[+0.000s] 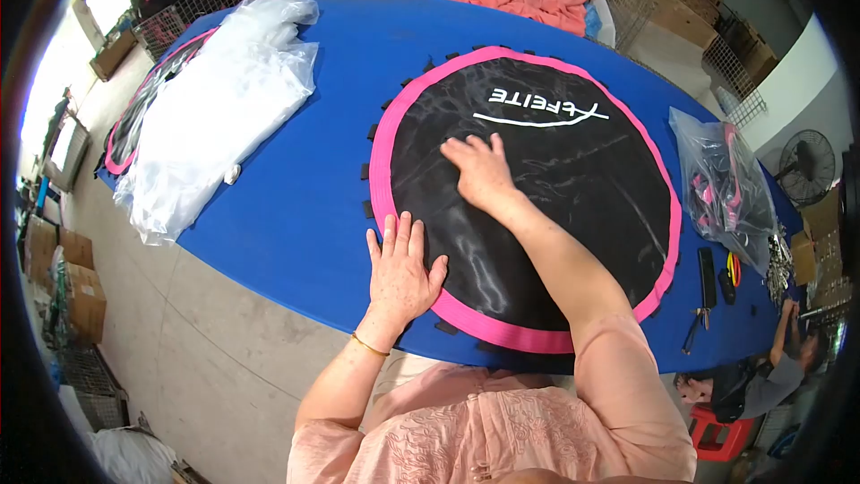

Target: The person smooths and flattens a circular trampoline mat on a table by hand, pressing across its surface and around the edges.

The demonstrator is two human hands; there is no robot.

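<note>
A round black trampoline mat (555, 206) with a pink border and small black tabs around its edge lies flat on the blue table (331, 161). White lettering and a curved white line show on its far part, upside down from here. My left hand (401, 273) rests on the near-left pink border, its fingers stretched out. Farther in, my right hand (484, 170) lies on the black fabric left of centre with its fingers spread. Neither hand holds anything.
Clear plastic sheeting (224, 99) covers part of another pink-edged mat (121, 139) at the left. On the right are a filled plastic bag (724, 184), a black tool (706, 273) and metal pieces (778, 264). Another person (775, 376) sits beyond the table's right edge.
</note>
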